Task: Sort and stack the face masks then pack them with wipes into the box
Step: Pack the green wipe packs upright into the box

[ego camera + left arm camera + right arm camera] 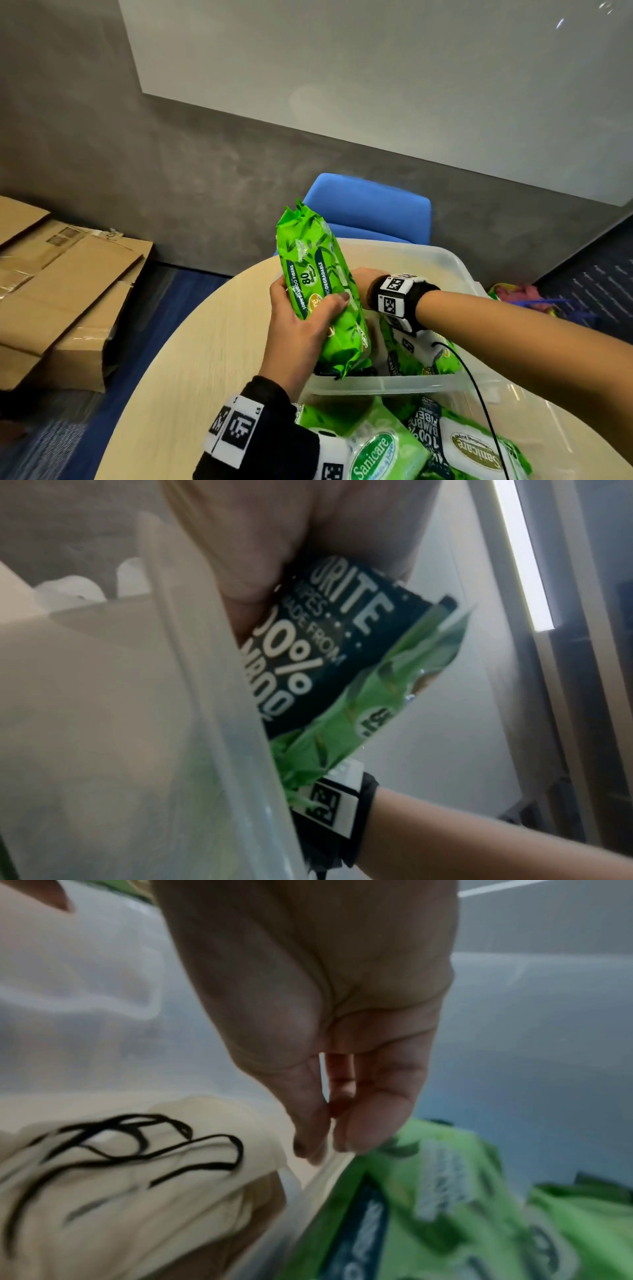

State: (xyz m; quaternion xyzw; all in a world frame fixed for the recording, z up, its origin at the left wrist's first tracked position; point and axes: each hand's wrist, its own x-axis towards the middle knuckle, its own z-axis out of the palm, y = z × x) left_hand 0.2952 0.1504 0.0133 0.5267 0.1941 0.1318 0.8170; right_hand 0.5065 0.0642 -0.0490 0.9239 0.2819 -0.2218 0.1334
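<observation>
My left hand (301,318) grips a green pack of wipes (318,274) and holds it upright over the left end of the clear plastic box (459,260). In the left wrist view the pack (342,669) is pressed under my palm beside the box wall (137,723). My right hand (366,277) reaches into the box behind that pack and is mostly hidden. The right wrist view shows its fingers (359,1123) hanging loosely and holding nothing, just above another green pack (411,1204). Beside it lies a cream face mask with black ear loops (137,1164).
More wipes packs lie in the box (418,356) and close to me in front of its near wall (376,448). The box sits on a round beige table (205,342). A blue chair (370,209) stands behind it. Cardboard boxes (68,284) lie on the floor at left.
</observation>
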